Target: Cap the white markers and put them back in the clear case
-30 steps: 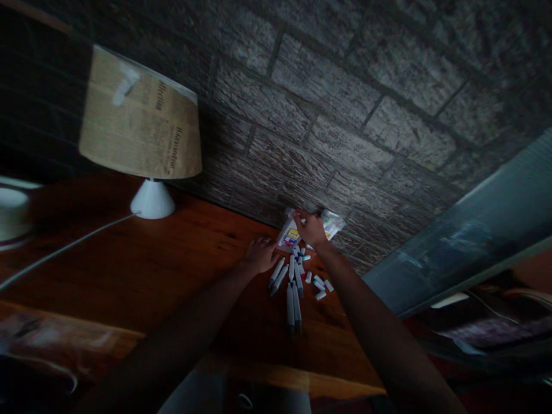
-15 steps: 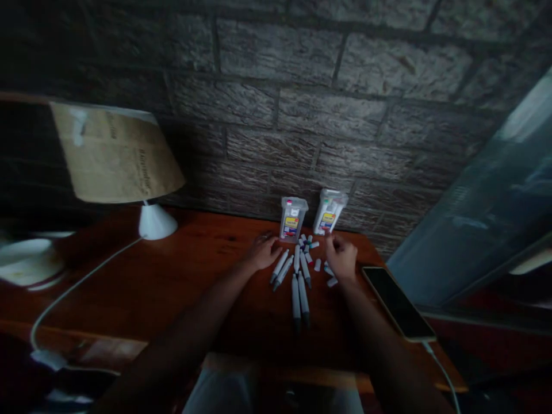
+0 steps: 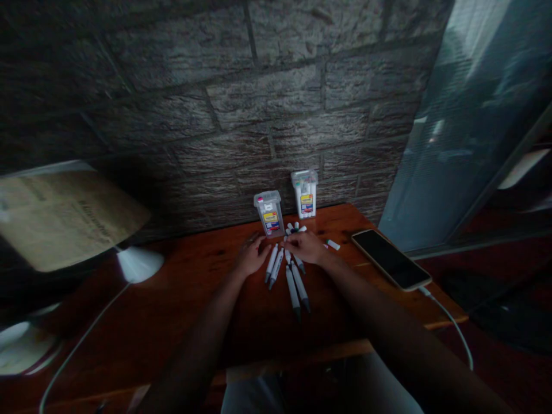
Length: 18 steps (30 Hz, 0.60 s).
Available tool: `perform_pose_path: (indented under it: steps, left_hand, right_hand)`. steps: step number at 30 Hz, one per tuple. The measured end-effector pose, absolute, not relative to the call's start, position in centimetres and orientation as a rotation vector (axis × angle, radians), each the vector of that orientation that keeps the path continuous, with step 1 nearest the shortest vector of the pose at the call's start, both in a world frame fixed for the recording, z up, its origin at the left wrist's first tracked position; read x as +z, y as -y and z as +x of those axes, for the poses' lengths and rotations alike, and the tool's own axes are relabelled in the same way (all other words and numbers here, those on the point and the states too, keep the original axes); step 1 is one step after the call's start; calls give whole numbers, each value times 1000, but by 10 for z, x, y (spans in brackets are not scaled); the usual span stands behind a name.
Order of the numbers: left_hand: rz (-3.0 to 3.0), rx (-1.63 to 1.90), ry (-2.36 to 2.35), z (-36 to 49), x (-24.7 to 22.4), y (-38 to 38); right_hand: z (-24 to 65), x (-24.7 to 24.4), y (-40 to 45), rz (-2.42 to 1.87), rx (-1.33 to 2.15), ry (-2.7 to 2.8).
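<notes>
On the wooden table, my left hand (image 3: 253,256) rests with its fingers apart, beside a clear plastic marker box (image 3: 271,217). My right hand (image 3: 307,248) reaches over the middle of the pile. Its fingers are drawn together at the tips, and what they hold, if anything, is too small to make out. Several white markers with grey ends (image 3: 276,269) lie fanned out between and below my hands. Loose white caps (image 3: 295,227) lie behind my right hand, which hides part of the pile. Another cap (image 3: 333,244) lies to its right.
A second marker box (image 3: 305,198), filled with markers, stands against the stone wall (image 3: 267,115). To the right lies a phone (image 3: 391,259) with a white cable (image 3: 451,319). At left are a lamp (image 3: 140,263) with its cord and a white bowl (image 3: 28,348).
My right hand has moved left from the caps at the right to the middle of the pile. My left hand stays near the box. The camera view has shifted and tilted.
</notes>
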<state>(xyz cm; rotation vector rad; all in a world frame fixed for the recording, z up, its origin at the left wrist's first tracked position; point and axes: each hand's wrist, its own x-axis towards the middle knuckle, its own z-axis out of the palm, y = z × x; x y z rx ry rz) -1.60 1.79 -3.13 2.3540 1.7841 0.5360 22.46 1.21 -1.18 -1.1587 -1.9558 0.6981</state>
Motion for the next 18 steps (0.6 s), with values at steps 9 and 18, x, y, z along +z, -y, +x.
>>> perform_pose_path:
  steps: [9,18]
  left_hand:
    - [2316,509,-1767,-14,-31,-18]
    - [2348,539,-1726,-20,-35,-24]
  right_hand:
    - [222,-17,-16,-1124,785,2036]
    - [222,-9,-13,-1230,748,2059]
